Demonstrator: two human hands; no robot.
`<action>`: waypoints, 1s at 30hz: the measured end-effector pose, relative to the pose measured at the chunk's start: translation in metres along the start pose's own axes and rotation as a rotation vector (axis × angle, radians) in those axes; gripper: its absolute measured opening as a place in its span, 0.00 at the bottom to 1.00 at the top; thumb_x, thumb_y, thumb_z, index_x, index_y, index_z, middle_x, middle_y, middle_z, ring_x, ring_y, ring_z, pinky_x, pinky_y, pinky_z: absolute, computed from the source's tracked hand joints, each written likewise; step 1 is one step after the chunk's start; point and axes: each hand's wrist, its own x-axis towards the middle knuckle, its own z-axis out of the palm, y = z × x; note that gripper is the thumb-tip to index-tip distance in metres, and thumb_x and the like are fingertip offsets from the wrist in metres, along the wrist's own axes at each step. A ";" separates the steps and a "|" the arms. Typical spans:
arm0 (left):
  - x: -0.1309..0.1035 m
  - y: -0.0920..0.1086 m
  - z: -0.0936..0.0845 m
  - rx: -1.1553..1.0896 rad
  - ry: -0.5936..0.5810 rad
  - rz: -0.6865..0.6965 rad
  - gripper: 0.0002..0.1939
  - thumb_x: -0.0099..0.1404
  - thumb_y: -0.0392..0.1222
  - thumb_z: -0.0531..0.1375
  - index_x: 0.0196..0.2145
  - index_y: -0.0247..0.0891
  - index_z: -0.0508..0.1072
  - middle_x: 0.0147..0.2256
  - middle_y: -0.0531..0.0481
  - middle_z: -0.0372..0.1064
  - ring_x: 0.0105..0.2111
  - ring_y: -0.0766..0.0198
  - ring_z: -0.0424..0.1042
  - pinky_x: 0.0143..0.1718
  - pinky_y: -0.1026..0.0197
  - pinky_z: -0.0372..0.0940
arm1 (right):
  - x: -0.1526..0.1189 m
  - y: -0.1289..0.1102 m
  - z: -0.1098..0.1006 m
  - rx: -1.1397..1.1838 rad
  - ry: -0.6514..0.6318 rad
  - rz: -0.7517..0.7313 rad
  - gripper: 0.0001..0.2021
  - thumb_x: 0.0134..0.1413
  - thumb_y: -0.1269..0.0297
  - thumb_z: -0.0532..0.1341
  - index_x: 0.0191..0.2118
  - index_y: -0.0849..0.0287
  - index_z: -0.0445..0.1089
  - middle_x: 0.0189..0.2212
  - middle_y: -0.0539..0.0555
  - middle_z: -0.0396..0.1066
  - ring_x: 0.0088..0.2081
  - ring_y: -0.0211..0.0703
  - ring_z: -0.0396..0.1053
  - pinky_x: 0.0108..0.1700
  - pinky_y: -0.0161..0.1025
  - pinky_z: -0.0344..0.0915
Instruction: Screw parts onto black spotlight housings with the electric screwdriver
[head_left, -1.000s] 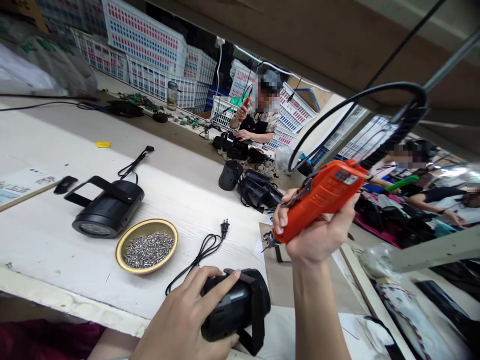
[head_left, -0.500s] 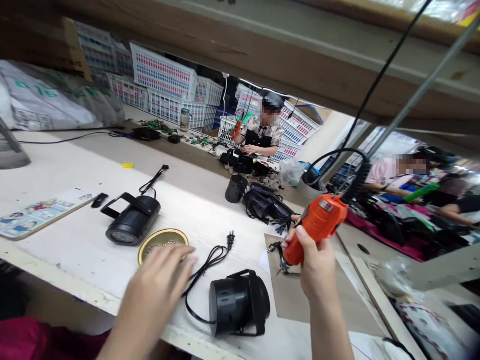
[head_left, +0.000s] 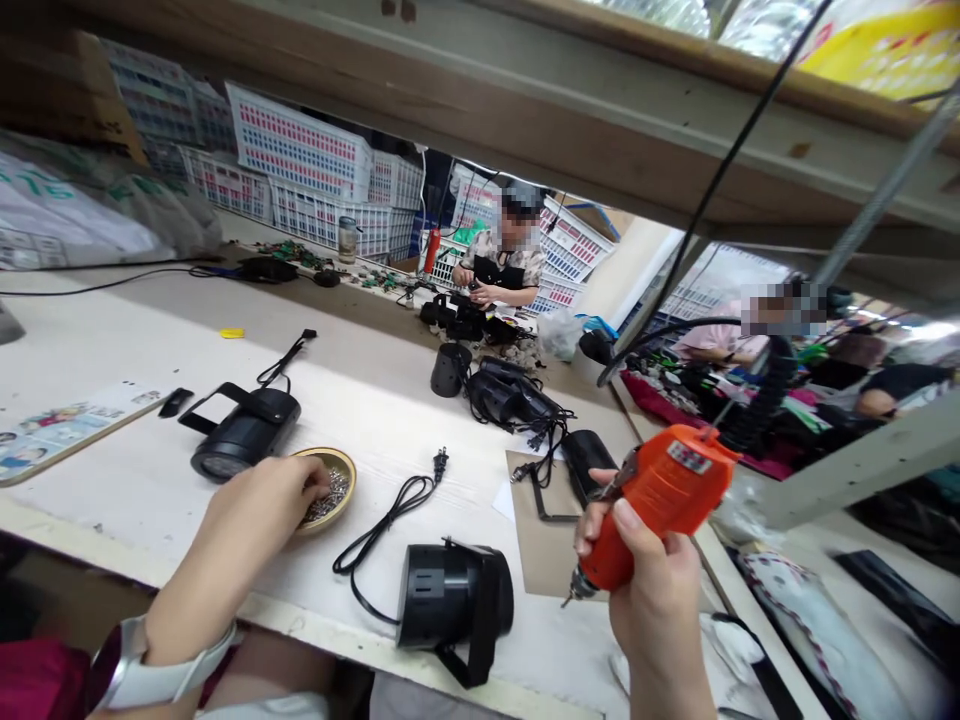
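My right hand (head_left: pixel 652 570) is wrapped round an orange electric screwdriver (head_left: pixel 667 490), whose bit points down to the left above the table. My left hand (head_left: pixel 277 500) dips into a round yellow-rimmed bowl (head_left: pixel 351 478) of small metal screws (head_left: pixel 330 495). Its fingers are curled together among them; whatever lies between the fingertips is hidden. Between my hands, near the front edge, a black lamp housing (head_left: pixel 442 600) with a bracket lies on its side, its cord and plug (head_left: pixel 440 463) stretching away. Another black lamp (head_left: pixel 259 430) rests just beyond the bowl.
More black lamps (head_left: pixel 499 390) with cords lie further back, one beside the brown board (head_left: pixel 547 560). A printed panel (head_left: pixel 90 425) lies at left. An overhead beam (head_left: pixel 480 140) crosses above. Across the table a co-worker (head_left: pixel 502 260) handles parts before stacked crates (head_left: pixel 300 140).
My left hand has gone from hovering with spread fingers over the bowl to curled fingers inside it. The screwdriver in my right hand has shifted slightly right and down. The view has shifted.
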 end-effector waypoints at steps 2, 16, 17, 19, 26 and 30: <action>-0.001 -0.004 0.000 0.026 0.033 -0.037 0.16 0.70 0.44 0.50 0.33 0.43 0.76 0.32 0.43 0.77 0.33 0.49 0.75 0.29 0.57 0.54 | -0.009 -0.006 -0.002 0.028 -0.010 0.022 0.24 0.47 0.52 0.71 0.47 0.59 0.70 0.20 0.48 0.67 0.21 0.38 0.63 0.23 0.34 0.61; -0.130 0.054 0.070 -0.855 0.102 0.446 0.08 0.70 0.43 0.62 0.45 0.52 0.78 0.36 0.57 0.78 0.35 0.67 0.78 0.37 0.71 0.70 | -0.048 -0.026 0.010 0.367 -0.213 -0.020 0.16 0.51 0.51 0.66 0.41 0.57 0.76 0.17 0.48 0.65 0.17 0.37 0.62 0.20 0.32 0.60; -0.138 0.060 0.077 -0.921 0.063 0.455 0.08 0.70 0.42 0.62 0.44 0.53 0.80 0.35 0.56 0.78 0.35 0.67 0.78 0.37 0.71 0.70 | -0.051 -0.027 0.014 0.429 -0.235 -0.035 0.16 0.52 0.51 0.65 0.40 0.57 0.76 0.16 0.48 0.65 0.16 0.36 0.61 0.19 0.32 0.60; -0.150 0.067 0.086 -1.033 0.023 0.390 0.04 0.67 0.42 0.65 0.38 0.50 0.82 0.32 0.55 0.78 0.33 0.67 0.77 0.36 0.71 0.70 | -0.057 -0.028 0.023 0.533 -0.259 -0.029 0.16 0.52 0.50 0.63 0.39 0.57 0.77 0.16 0.48 0.64 0.15 0.36 0.60 0.18 0.32 0.61; -0.156 0.069 0.100 -1.086 0.056 0.269 0.05 0.60 0.39 0.70 0.27 0.43 0.79 0.26 0.56 0.73 0.26 0.69 0.71 0.29 0.72 0.66 | -0.079 -0.023 0.046 0.678 -0.371 0.016 0.16 0.55 0.51 0.61 0.42 0.56 0.77 0.18 0.48 0.64 0.16 0.34 0.58 0.21 0.31 0.61; -0.156 0.067 0.104 -1.070 0.103 0.289 0.05 0.60 0.38 0.69 0.28 0.42 0.78 0.26 0.56 0.73 0.25 0.69 0.71 0.28 0.72 0.66 | -0.084 -0.018 0.051 0.686 -0.390 0.018 0.16 0.56 0.52 0.61 0.43 0.56 0.77 0.18 0.48 0.63 0.16 0.35 0.58 0.20 0.31 0.59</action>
